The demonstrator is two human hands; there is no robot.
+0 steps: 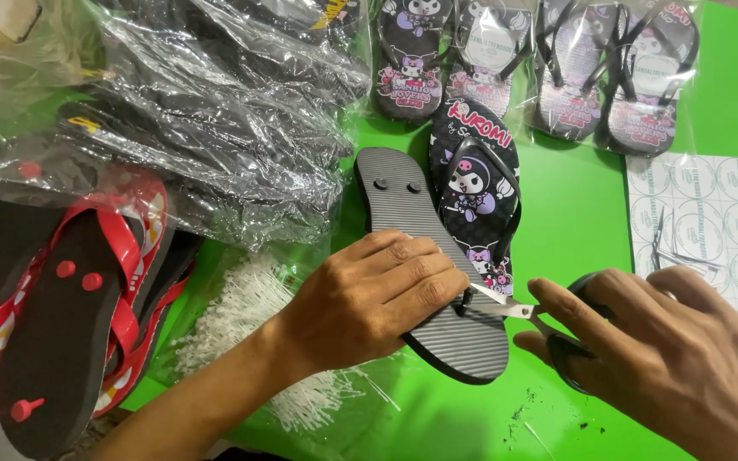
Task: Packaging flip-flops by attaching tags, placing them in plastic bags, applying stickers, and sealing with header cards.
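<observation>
A pair of black flip-flops lies on the green table. One flip-flop is sole up, with two strap plugs showing; the other is face up with a purple cartoon print. My left hand presses down on the sole-up flip-flop near its middle. My right hand holds small black-handled scissors, whose blades point left and touch the flip-flop beside my left fingers.
Bagged black flip-flops pile up at the left. Red-strapped flip-flops lie at the near left. White plastic ties heap under my left wrist. Bagged printed pairs line the far edge. A sheet of round stickers lies at the right.
</observation>
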